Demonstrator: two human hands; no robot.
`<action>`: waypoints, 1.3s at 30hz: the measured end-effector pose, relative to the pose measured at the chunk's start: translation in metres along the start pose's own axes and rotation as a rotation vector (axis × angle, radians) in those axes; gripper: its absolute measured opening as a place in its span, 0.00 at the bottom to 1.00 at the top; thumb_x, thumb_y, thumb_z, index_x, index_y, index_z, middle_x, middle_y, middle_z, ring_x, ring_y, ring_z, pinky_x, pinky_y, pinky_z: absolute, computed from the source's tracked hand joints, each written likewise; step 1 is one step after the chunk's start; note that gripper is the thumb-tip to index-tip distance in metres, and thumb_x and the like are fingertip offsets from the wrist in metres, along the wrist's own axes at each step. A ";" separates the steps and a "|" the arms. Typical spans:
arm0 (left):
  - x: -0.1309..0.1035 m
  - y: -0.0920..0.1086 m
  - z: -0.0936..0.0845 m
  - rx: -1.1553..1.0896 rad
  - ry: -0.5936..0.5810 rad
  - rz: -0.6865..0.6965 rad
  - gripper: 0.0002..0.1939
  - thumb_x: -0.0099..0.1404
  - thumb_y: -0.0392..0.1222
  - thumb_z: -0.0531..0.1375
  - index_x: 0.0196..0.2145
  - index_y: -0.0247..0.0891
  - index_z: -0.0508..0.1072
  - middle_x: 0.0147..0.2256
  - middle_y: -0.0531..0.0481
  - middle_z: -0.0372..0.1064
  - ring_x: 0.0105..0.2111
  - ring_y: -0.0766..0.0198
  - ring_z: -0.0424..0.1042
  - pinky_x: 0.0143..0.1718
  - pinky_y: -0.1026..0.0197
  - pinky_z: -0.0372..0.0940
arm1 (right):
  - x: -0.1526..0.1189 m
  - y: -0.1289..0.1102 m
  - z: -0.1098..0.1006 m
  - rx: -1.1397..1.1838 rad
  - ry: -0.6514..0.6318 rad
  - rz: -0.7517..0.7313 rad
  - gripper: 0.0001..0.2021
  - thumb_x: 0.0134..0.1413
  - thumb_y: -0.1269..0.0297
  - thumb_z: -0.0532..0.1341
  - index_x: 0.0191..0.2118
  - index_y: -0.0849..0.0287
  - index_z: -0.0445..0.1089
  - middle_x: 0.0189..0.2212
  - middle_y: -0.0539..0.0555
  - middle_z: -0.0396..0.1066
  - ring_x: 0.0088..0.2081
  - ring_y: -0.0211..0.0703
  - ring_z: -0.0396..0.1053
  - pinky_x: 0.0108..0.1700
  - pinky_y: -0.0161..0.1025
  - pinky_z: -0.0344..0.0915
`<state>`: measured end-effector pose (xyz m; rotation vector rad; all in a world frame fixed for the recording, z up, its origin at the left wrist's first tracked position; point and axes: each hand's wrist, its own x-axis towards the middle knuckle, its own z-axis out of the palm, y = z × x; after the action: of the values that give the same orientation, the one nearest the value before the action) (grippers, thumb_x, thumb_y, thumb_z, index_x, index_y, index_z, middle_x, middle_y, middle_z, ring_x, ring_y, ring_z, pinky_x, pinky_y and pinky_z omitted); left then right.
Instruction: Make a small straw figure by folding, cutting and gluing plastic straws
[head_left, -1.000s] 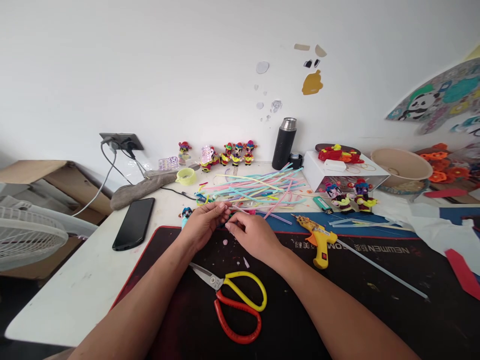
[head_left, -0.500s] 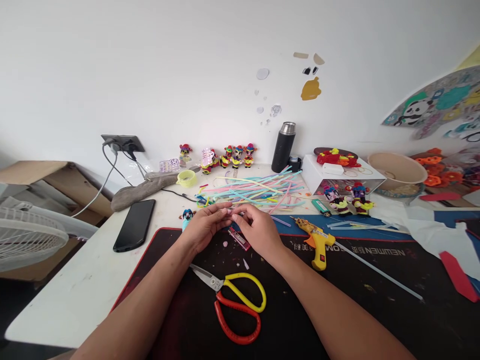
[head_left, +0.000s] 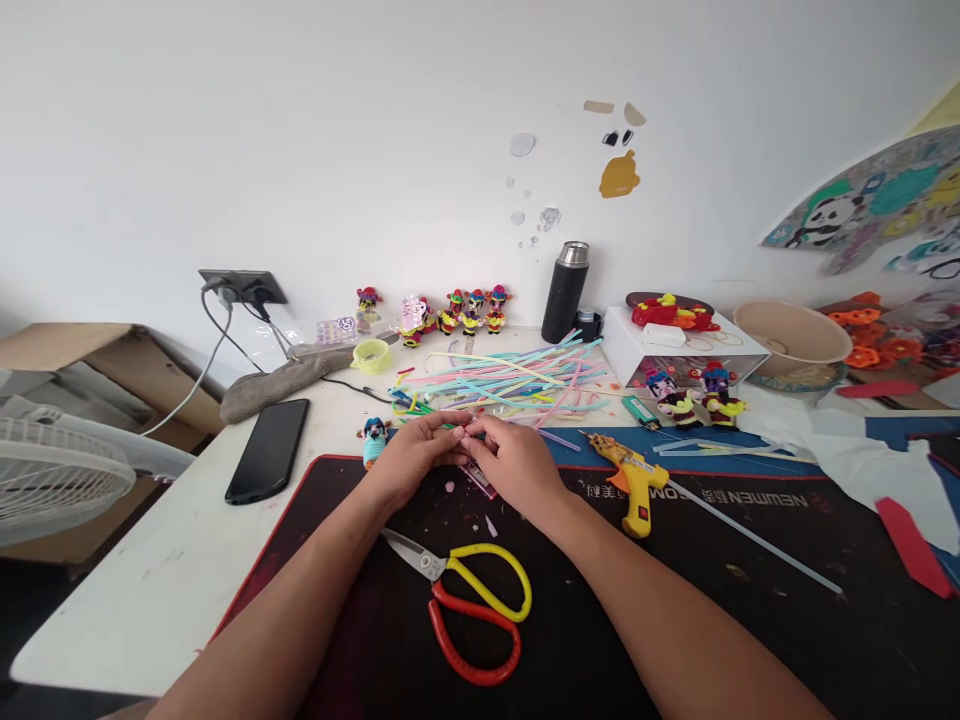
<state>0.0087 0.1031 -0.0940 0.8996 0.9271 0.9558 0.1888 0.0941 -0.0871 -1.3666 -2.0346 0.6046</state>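
Left hand [head_left: 412, 455] and right hand [head_left: 519, 465] have fingertips together, contents hidden; a loose pinch could drop any small piece onto the mat [head_left: 577, 640]

The left hand [head_left: 416, 455] and right hand [head_left: 521, 465] are bare, with slim wrists; the left forearm [head_left: 277, 600] and right forearm [head_left: 675, 610], also bare, widen toward the elbows.

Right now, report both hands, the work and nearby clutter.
Left hand and right hand, fingertips together; anything held is hidden. Scissors on the mat, nearer the camera. Glue gun right of the hands.
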 end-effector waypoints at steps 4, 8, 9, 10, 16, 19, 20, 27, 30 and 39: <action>0.000 -0.002 -0.001 0.018 -0.013 -0.007 0.24 0.55 0.44 0.76 0.47 0.33 0.80 0.31 0.47 0.79 0.28 0.66 0.77 0.37 0.65 0.75 | -0.001 0.002 0.000 -0.020 -0.005 -0.009 0.05 0.65 0.64 0.64 0.41 0.54 0.79 0.19 0.46 0.69 0.23 0.40 0.64 0.29 0.36 0.51; 0.000 0.000 0.001 0.102 -0.023 -0.012 0.27 0.53 0.50 0.76 0.47 0.34 0.79 0.31 0.47 0.79 0.30 0.63 0.77 0.39 0.61 0.74 | -0.001 0.003 0.002 -0.005 -0.007 -0.019 0.05 0.64 0.64 0.65 0.40 0.55 0.79 0.19 0.46 0.68 0.22 0.39 0.63 0.29 0.36 0.51; -0.001 0.003 0.001 0.162 -0.020 0.004 0.27 0.54 0.52 0.75 0.47 0.34 0.79 0.31 0.47 0.79 0.31 0.61 0.77 0.40 0.59 0.74 | -0.001 0.004 0.003 0.015 -0.005 -0.011 0.05 0.65 0.64 0.64 0.40 0.55 0.79 0.19 0.45 0.68 0.22 0.39 0.63 0.29 0.36 0.51; -0.002 0.008 0.001 0.244 -0.008 0.033 0.27 0.56 0.54 0.74 0.47 0.35 0.79 0.31 0.47 0.79 0.32 0.59 0.78 0.40 0.58 0.73 | -0.001 0.004 0.003 0.043 -0.003 0.000 0.05 0.65 0.63 0.64 0.41 0.55 0.78 0.18 0.45 0.67 0.22 0.40 0.63 0.29 0.36 0.51; -0.022 0.045 -0.018 0.835 0.100 0.215 0.18 0.61 0.58 0.68 0.33 0.38 0.78 0.29 0.50 0.76 0.30 0.59 0.71 0.33 0.62 0.62 | 0.002 0.008 0.004 0.231 0.061 0.071 0.08 0.64 0.58 0.63 0.41 0.55 0.77 0.18 0.44 0.64 0.22 0.40 0.63 0.27 0.36 0.53; -0.030 0.050 -0.021 0.971 -0.123 0.086 0.16 0.59 0.56 0.69 0.35 0.40 0.79 0.31 0.51 0.75 0.32 0.58 0.71 0.32 0.62 0.60 | 0.003 0.011 0.005 0.247 0.068 0.091 0.09 0.63 0.56 0.63 0.40 0.55 0.77 0.18 0.44 0.64 0.22 0.40 0.62 0.27 0.37 0.54; -0.031 0.048 -0.020 1.021 -0.166 0.049 0.16 0.58 0.54 0.69 0.37 0.40 0.79 0.31 0.52 0.75 0.32 0.58 0.71 0.32 0.62 0.60 | 0.003 0.012 0.005 0.250 0.062 0.092 0.09 0.63 0.56 0.63 0.40 0.55 0.77 0.18 0.44 0.64 0.22 0.40 0.62 0.27 0.37 0.54; -0.024 0.029 -0.007 1.342 -0.190 0.067 0.05 0.57 0.43 0.68 0.31 0.43 0.77 0.29 0.53 0.72 0.29 0.59 0.67 0.30 0.61 0.52 | 0.001 0.010 0.008 0.228 0.007 0.052 0.09 0.64 0.58 0.63 0.42 0.55 0.77 0.19 0.44 0.64 0.23 0.40 0.62 0.28 0.36 0.54; -0.026 0.034 -0.007 1.259 -0.201 0.073 0.06 0.60 0.45 0.67 0.29 0.41 0.76 0.28 0.53 0.71 0.28 0.60 0.66 0.29 0.61 0.54 | 0.000 0.009 0.009 0.208 -0.008 0.053 0.09 0.64 0.58 0.63 0.42 0.56 0.77 0.18 0.44 0.64 0.22 0.39 0.62 0.28 0.36 0.53; -0.011 0.033 -0.015 -0.067 0.040 0.041 0.07 0.60 0.33 0.67 0.37 0.35 0.76 0.29 0.48 0.75 0.28 0.65 0.75 0.32 0.66 0.71 | -0.001 0.001 0.002 0.290 0.087 0.034 0.12 0.65 0.55 0.61 0.41 0.56 0.78 0.18 0.45 0.64 0.21 0.39 0.62 0.27 0.37 0.55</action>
<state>-0.0167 0.1063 -0.0662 0.8479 0.9087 1.0373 0.1883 0.0936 -0.0893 -1.2338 -1.7784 0.8062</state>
